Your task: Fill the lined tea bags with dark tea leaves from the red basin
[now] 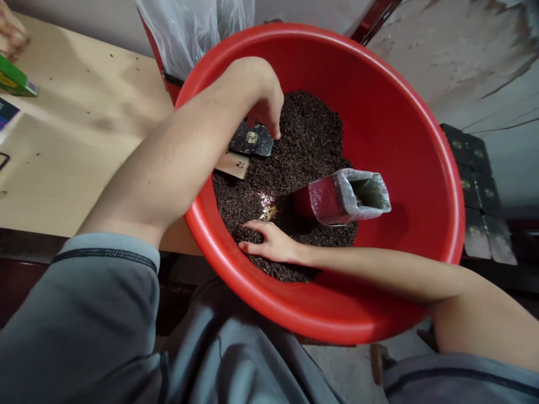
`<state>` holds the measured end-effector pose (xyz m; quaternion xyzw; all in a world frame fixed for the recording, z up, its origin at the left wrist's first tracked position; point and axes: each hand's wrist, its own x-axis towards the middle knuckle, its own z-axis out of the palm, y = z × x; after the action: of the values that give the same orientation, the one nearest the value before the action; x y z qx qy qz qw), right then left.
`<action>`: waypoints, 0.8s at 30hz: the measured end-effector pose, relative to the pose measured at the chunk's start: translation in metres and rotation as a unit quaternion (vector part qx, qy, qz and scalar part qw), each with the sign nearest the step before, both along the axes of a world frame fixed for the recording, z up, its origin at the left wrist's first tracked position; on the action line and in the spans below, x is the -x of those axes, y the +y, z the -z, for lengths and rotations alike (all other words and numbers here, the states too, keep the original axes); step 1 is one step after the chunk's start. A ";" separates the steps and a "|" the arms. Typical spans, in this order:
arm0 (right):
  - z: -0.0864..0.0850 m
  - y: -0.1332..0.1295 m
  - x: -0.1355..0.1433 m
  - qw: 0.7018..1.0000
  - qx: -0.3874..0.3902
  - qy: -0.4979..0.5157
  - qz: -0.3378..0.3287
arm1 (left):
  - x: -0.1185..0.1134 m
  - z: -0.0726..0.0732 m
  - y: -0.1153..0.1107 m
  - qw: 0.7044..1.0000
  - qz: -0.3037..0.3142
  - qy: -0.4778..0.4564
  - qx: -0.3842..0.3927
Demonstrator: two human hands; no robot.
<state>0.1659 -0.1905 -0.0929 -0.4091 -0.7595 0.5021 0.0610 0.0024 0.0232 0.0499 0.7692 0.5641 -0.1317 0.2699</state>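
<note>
A large red plastic tub (408, 168) holds a heap of dark, shredded dried leaves that look like loose tea (311, 134). My left hand (267, 106) reaches over the far-left side, wrist bent, fingers pointing down and apart, just above a dark flat box or lid (252, 138) with a gold mark. Beside that, a pale flat wooden piece (233, 164) rests on the leaves. At the near side my right hand (272, 242) is dug into the leaves, curled round a handful. A red container (326, 200) lined with a clear plastic bag leans in the leaves to its right.
A pale wooden table (76, 140) stands at left, with a green box (14, 78) near its edge. Clear plastic bags (185, 33) hang behind the tub. Several dark packets (475, 185) are stacked at right by a peeling wall (467, 56).
</note>
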 end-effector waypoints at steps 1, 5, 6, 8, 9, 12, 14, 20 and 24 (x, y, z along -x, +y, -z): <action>0.002 0.001 -0.002 1.000 0.005 0.018 0.003 | -0.001 -0.003 -0.003 0.999 0.008 0.031 0.025; 0.003 0.011 -0.002 0.997 0.043 0.067 0.006 | -0.003 -0.013 -0.011 0.997 0.026 0.067 0.041; -0.001 0.015 -0.002 0.996 0.051 0.074 0.013 | -0.003 -0.012 -0.011 0.997 0.028 0.063 0.040; -0.015 0.024 -0.002 0.994 0.054 0.085 0.039 | -0.002 -0.009 -0.011 0.997 0.031 0.052 0.044; -0.025 0.028 -0.004 0.993 0.050 0.092 0.055 | -0.001 -0.006 -0.009 0.997 0.032 0.045 0.047; -0.064 0.042 -0.016 0.984 0.030 0.126 0.120 | 0.001 0.001 -0.003 0.998 0.029 0.023 0.048; -0.090 0.049 -0.032 0.972 0.000 0.155 0.177 | 0.000 0.003 0.000 0.998 0.028 0.017 0.048; -0.123 0.066 -0.099 0.893 -0.163 0.231 0.351 | -0.002 -0.002 -0.001 0.999 0.020 0.019 0.042; -0.110 0.079 -0.132 0.847 -0.253 0.247 0.396 | 0.001 0.001 0.000 0.999 0.013 0.013 0.038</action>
<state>0.2977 -0.1120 0.0170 -0.5080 -0.5937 0.3100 0.5417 0.0018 0.0235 0.0487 0.7636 0.5524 -0.1661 0.2900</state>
